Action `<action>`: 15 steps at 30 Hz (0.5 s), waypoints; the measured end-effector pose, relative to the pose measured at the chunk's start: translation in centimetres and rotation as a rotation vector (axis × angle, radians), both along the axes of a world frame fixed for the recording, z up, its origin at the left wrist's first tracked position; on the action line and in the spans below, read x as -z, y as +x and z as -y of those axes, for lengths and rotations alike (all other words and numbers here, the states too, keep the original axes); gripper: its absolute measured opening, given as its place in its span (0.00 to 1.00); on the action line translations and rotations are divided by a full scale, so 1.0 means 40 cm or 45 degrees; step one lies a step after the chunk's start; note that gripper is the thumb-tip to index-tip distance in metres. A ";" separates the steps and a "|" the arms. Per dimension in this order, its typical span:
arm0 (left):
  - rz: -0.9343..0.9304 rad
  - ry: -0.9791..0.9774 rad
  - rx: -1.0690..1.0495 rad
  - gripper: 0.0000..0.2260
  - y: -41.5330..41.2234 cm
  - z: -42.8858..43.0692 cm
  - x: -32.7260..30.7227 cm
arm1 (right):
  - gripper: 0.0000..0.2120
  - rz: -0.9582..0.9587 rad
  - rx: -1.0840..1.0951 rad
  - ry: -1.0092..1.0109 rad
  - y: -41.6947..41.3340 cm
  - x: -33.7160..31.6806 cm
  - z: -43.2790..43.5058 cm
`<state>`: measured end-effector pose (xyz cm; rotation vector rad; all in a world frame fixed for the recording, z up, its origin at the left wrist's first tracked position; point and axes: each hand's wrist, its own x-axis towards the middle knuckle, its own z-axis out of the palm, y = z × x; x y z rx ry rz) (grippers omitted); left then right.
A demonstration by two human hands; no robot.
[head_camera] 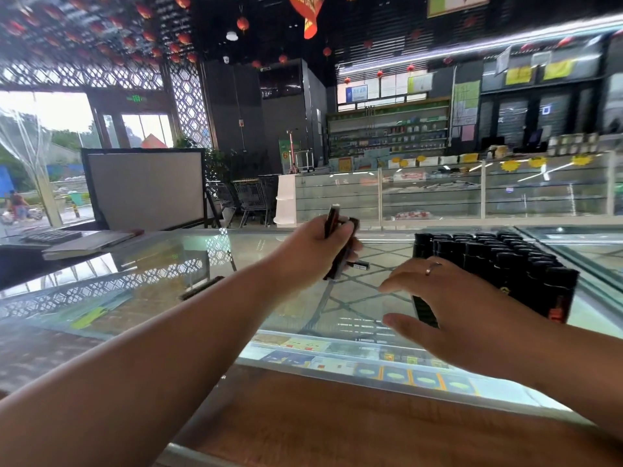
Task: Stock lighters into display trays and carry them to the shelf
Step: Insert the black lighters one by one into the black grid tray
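Nearest edge: a wooden border runs along the near side of the glass tabletop (188, 264), with boxed goods visible under the glass just beyond it. The centre of the glass between the two forearms is open. Right hand (472, 315) rests with fingers (397, 284) spread, palm down, against the near left corner of the display tray (559, 298); whether it grips the tray cannot be told. The tray stands on the right side of the glass, filled with upright black lighters (488, 251). Left hand (313, 244) is raised above the glass, left of the tray, fingers closed around several dark lighters in hand (340, 257). Far left on the glass: a keyboard (54, 235) and flat book (87, 244). Beyond: shopping carts (249, 200), a glass showcase (438, 193).
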<state>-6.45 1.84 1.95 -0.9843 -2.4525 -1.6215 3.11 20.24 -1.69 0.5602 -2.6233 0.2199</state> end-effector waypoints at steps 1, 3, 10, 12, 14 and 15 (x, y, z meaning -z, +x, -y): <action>0.136 0.147 0.053 0.10 0.012 -0.017 -0.003 | 0.20 -0.013 0.006 -0.016 0.005 -0.004 0.001; 0.303 0.339 0.107 0.11 0.023 -0.045 -0.006 | 0.16 -0.029 0.017 -0.065 0.010 -0.012 0.005; 0.592 0.700 0.167 0.12 0.036 -0.095 0.008 | 0.11 -0.047 0.110 -0.292 0.016 -0.026 0.009; 0.621 0.716 0.182 0.13 0.039 -0.097 0.019 | 0.12 -0.043 0.103 -0.353 0.012 -0.025 0.009; 0.613 0.715 0.202 0.14 0.041 -0.099 0.030 | 0.12 -0.037 0.096 -0.416 0.007 -0.024 0.011; 0.601 0.700 0.219 0.16 0.041 -0.100 0.035 | 0.12 -0.031 0.093 -0.453 0.005 -0.022 0.013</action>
